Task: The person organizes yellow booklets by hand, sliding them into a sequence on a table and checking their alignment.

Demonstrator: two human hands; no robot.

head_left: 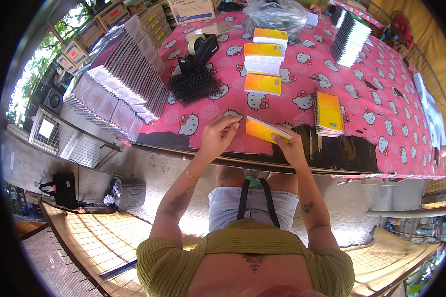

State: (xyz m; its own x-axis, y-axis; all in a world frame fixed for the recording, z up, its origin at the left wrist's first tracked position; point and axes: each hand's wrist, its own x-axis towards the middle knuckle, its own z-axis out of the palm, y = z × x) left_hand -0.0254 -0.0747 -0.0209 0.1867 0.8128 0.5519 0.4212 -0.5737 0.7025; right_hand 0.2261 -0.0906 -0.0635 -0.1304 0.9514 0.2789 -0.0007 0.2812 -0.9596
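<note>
My right hand (291, 148) grips a small yellow-orange notebook (262, 129) by its right end, thumb on the cover. The notebook is tilted above the near edge of the table. Just left of it, my left hand (220, 134) is raised with the fingers curled together; whatever may be between them is too small to make out. Beyond the left hand lies a pile of black binding coils (195, 85). Ahead are stacks of yellow-covered notebooks (262, 84) with white pages. To the right sits a pile of yellow notebooks (329, 113) with black spiral binding.
A black tape dispenser (201, 51) stands behind the coils. Tall stacks of spiral-bound books (126, 74) rise at the left. Another white-paged spiral stack (351, 39) is at the far right. Clear plastic wrap (277, 17) lies at the back. The pink table cover (302, 69) is torn near the front edge.
</note>
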